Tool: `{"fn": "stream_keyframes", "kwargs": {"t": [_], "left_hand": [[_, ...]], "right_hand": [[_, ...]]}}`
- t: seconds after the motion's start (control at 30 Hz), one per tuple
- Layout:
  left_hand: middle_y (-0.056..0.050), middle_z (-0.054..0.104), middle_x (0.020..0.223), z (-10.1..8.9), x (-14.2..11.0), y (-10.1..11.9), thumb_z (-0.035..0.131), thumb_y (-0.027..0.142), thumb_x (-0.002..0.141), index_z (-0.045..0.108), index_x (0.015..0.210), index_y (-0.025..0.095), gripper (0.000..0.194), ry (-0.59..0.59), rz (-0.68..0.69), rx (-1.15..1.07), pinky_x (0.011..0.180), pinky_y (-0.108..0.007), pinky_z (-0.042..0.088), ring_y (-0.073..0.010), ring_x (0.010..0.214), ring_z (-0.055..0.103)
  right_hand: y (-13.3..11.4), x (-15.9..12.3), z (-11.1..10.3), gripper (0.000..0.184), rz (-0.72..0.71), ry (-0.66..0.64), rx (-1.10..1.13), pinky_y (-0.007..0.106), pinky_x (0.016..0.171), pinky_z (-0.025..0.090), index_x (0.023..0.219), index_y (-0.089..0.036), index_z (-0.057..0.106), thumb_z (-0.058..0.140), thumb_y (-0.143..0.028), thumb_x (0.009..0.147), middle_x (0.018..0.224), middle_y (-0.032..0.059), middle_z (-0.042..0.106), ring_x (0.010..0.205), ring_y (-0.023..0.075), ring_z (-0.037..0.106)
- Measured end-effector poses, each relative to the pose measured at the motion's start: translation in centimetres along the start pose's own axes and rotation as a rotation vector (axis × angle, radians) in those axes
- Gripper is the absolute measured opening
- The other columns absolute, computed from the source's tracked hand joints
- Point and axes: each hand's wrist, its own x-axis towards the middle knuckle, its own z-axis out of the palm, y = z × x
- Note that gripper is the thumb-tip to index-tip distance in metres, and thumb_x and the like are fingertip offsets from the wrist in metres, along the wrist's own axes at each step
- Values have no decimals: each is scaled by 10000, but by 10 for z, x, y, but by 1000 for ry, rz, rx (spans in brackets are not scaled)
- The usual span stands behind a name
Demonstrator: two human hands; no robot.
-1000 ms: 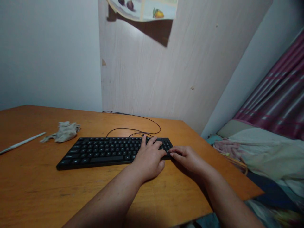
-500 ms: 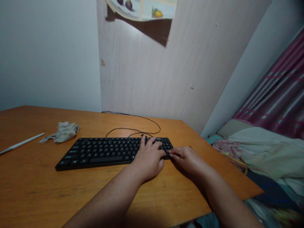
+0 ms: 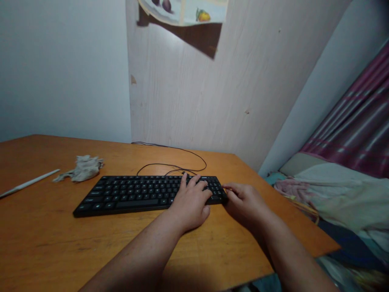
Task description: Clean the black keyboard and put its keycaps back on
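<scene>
A black keyboard (image 3: 133, 192) with pale key markings lies flat on the wooden table (image 3: 75, 247). My left hand (image 3: 191, 202) rests palm down over its right part, fingers spread across the keys. At the keyboard's right end is my right hand (image 3: 244, 202), its fingers bent inward and the index fingertip close to the edge of the number keys. Whatever may be between those fingers is hidden. A thin black cable (image 3: 182, 149) loops behind the keyboard on the tabletop.
Left of the keyboard lie a crumpled greyish cloth (image 3: 85, 168) and a slim white stick-like object (image 3: 30, 183). Behind the table stands a pale wall panel (image 3: 188, 101) with a fruit picture (image 3: 197, 14). Bedding (image 3: 340, 194) and a purple curtain (image 3: 358, 125) are on the right.
My right hand has shifted slightly right, from over the number keys to the keyboard's right edge, its fingers curling more. My left hand stays spread on the keys.
</scene>
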Motion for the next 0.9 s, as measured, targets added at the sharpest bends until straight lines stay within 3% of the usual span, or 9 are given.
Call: {"fn": "stream_keyframes", "kwargs": {"t": [0.1, 0.2, 0.33, 0.43, 0.57, 0.73, 0.9], "left_hand": [[-93, 547, 1430, 1, 0, 1, 625, 290, 809, 661, 1237, 276, 430, 19, 3, -21, 1176, -662, 29, -366, 1415, 336], [-90, 544, 1433, 2, -1, 2, 639, 312, 804, 686, 1199, 298, 399, -15, 15, -36, 1164, -678, 24, -383, 1428, 315], [-95, 553, 1422, 5, -2, 0, 649, 335, 799, 706, 1164, 302, 372, -53, 1, -59, 1151, -695, 19, -399, 1437, 299], [-96, 539, 1441, 6, -2, -1, 655, 338, 792, 705, 1160, 294, 374, -54, 1, -64, 1154, -688, 11, -401, 1446, 282], [-102, 504, 1479, 7, -2, -1, 655, 350, 797, 648, 1263, 302, 468, -35, 11, -63, 1156, -682, -7, -392, 1453, 273], [-105, 503, 1482, 8, -2, 0, 649, 408, 813, 675, 1227, 308, 426, -71, 11, -45, 1145, -699, -18, -404, 1461, 257], [-103, 525, 1458, 6, -2, 0, 646, 429, 818, 684, 1219, 312, 419, -80, 7, -45, 1148, -697, 10, -402, 1457, 269]], "right_hand": [[14, 3, -1, 341, 85, 123, 21, 369, 885, 536, 1074, -240, 769, 487, -254, 882, 1085, 69, 766, 1000, 251, 712], [30, 6, -4, 348, 142, 221, 48, 386, 915, 520, 1087, -226, 761, 489, -299, 883, 1119, 74, 757, 1046, 257, 695], [56, 6, -12, 382, 259, 377, 55, 341, 779, 518, 1081, -198, 752, 477, -365, 875, 1005, 75, 772, 875, 236, 706], [78, 5, -17, 423, 440, 432, -22, 306, 615, 468, 1112, -174, 738, 473, -377, 852, 826, 70, 758, 677, 217, 663], [103, 6, -13, 416, 576, 308, -132, 286, 623, 458, 1129, -162, 722, 472, -334, 843, 922, 98, 754, 766, 219, 677], [115, 10, -3, 342, 547, 147, -165, 313, 743, 485, 1044, -155, 757, 600, -322, 790, 1012, 139, 749, 909, 258, 681], [113, 11, 4, 275, 505, 13, -158, 304, 755, 479, 990, -191, 773, 625, -276, 775, 974, 109, 758, 881, 237, 684]]}}
